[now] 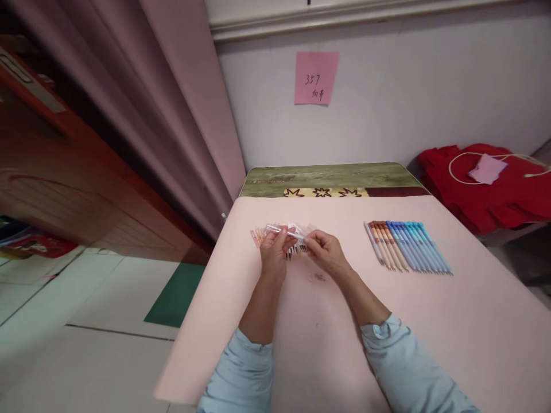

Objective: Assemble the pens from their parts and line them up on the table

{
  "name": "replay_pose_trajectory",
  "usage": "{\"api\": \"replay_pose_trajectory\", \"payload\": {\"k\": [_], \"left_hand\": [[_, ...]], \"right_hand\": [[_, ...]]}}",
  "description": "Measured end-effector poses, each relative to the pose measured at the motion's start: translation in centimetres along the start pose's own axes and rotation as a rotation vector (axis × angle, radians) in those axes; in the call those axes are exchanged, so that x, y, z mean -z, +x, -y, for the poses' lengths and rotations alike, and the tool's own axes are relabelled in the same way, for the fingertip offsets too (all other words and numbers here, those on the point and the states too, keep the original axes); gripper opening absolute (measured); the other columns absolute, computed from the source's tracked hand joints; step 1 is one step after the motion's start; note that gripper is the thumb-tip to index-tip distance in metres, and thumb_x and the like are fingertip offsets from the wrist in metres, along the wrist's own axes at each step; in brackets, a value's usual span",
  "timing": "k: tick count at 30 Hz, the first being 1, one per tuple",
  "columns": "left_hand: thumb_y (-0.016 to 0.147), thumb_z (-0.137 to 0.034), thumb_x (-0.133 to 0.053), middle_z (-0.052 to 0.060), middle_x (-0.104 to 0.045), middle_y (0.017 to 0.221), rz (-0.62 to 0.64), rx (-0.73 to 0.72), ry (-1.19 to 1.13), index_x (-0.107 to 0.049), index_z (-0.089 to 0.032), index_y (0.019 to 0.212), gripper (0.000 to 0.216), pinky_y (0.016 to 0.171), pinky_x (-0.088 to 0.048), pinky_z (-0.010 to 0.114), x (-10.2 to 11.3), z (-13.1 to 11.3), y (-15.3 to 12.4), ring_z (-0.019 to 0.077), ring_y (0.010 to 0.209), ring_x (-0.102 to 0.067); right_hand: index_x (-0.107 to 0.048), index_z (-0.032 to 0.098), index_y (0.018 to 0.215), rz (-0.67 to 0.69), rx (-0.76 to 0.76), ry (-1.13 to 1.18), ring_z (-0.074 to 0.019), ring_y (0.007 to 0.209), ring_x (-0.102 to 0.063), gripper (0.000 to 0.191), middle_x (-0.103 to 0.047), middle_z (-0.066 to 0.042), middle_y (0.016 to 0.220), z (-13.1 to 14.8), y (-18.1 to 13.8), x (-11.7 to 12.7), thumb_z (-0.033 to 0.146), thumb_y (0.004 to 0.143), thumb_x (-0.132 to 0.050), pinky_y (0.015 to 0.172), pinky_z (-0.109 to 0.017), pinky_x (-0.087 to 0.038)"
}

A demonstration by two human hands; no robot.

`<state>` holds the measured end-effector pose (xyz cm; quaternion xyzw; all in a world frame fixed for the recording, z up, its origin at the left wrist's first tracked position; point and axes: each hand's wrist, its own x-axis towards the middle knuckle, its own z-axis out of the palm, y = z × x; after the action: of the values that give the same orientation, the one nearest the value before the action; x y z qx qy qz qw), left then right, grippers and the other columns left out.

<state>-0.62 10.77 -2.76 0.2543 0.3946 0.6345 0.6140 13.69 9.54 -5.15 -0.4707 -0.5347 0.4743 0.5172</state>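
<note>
Over the far middle of the table, my left hand [274,255] is closed around a pale, see-through pen barrel [272,228]. My right hand [328,251] pinches the right end of the same barrel, which lies nearly level between the two hands. Under and behind the fingers lie pinkish pen parts [257,236] and several thin pieces with black tips [289,256], partly hidden by my hands. Closer to me are some tiny parts [318,277], too small to name. To the right, several pens [407,246] lie side by side in a row, brown, blue and turquoise at their tops.
A pale pink cover [318,344] lies over the table, whose green patterned far end [327,173] meets the wall. A pink note [316,78] is stuck there. Red cloth [465,201] with a white cable stands at right. A curtain [181,115] and wooden door [86,172] flank the left.
</note>
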Motion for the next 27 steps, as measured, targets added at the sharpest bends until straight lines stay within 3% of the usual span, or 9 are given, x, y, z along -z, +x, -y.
{"api": "replay_pose_trajectory", "payload": {"k": [3, 8, 13, 18, 23, 27], "left_hand": [[0.073, -0.03, -0.079, 0.01, -0.074, 0.089, 0.002, -0.002, 0.021, -0.065, -0.012, 0.09, 0.029, 0.076, -0.055, 0.028, -0.06, -0.04, -0.05, 0.0142, 0.075, -0.069], [0.072, -0.031, -0.079, 0.008, -0.073, 0.088, 0.001, -0.004, 0.016, -0.065, -0.012, 0.09, 0.029, 0.075, -0.055, 0.028, 0.01, -0.02, 0.0, 0.0135, 0.073, -0.069], [0.072, -0.03, -0.079, 0.01, -0.074, 0.09, 0.009, -0.004, 0.028, -0.065, -0.012, 0.09, 0.029, 0.075, -0.055, 0.027, 0.02, 0.04, -0.01, 0.0138, 0.076, -0.069], [0.072, -0.032, -0.079, 0.009, -0.073, 0.088, 0.002, -0.002, 0.019, -0.065, -0.012, 0.091, 0.031, 0.075, -0.055, 0.028, 0.03, 0.08, 0.1, 0.0137, 0.074, -0.069], [0.071, -0.032, -0.079, 0.009, -0.073, 0.089, 0.01, -0.002, 0.042, -0.065, -0.012, 0.09, 0.031, 0.076, -0.054, 0.029, 0.12, 0.15, 0.11, 0.0146, 0.075, -0.069], [0.072, -0.031, -0.078, 0.01, -0.074, 0.09, 0.003, -0.001, 0.031, -0.066, -0.012, 0.091, 0.03, 0.075, -0.054, 0.028, 0.14, 0.14, 0.1, 0.0141, 0.074, -0.069]], "right_hand": [[-0.065, 0.018, 0.069, 0.034, -0.047, 0.01, -0.0128, 0.049, -0.05, 0.049, -0.059, -0.001, 0.057, 0.0, -0.01, 0.0, 0.061, 0.088, -0.052, 0.049, -0.025, -0.04], [-0.064, 0.021, 0.088, -0.024, 0.022, -0.001, -0.0109, 0.05, -0.048, 0.036, -0.058, 0.004, 0.061, -0.28, 0.08, -0.03, 0.051, 0.073, -0.075, 0.048, -0.022, -0.037], [-0.064, 0.018, 0.071, 0.044, -0.046, 0.017, -0.0125, 0.049, -0.05, 0.047, -0.058, -0.001, 0.057, -0.22, 0.02, -0.02, 0.06, 0.089, -0.053, 0.049, -0.024, -0.039], [-0.063, 0.021, 0.086, -0.021, 0.026, 0.005, -0.0114, 0.051, -0.049, 0.035, -0.059, 0.003, 0.062, 0.01, 0.03, -0.08, 0.052, 0.075, -0.074, 0.049, -0.022, -0.039], [-0.064, 0.018, 0.071, 0.027, -0.022, -0.006, -0.0129, 0.051, -0.051, 0.045, -0.058, -0.001, 0.057, -0.06, 0.03, -0.03, 0.058, 0.088, -0.054, 0.05, -0.025, -0.04], [-0.064, 0.02, 0.09, -0.003, 0.03, 0.009, -0.0117, 0.052, -0.049, 0.035, -0.06, 0.002, 0.063, -0.08, 0.14, -0.08, 0.05, 0.075, -0.074, 0.05, -0.023, -0.038]]}}
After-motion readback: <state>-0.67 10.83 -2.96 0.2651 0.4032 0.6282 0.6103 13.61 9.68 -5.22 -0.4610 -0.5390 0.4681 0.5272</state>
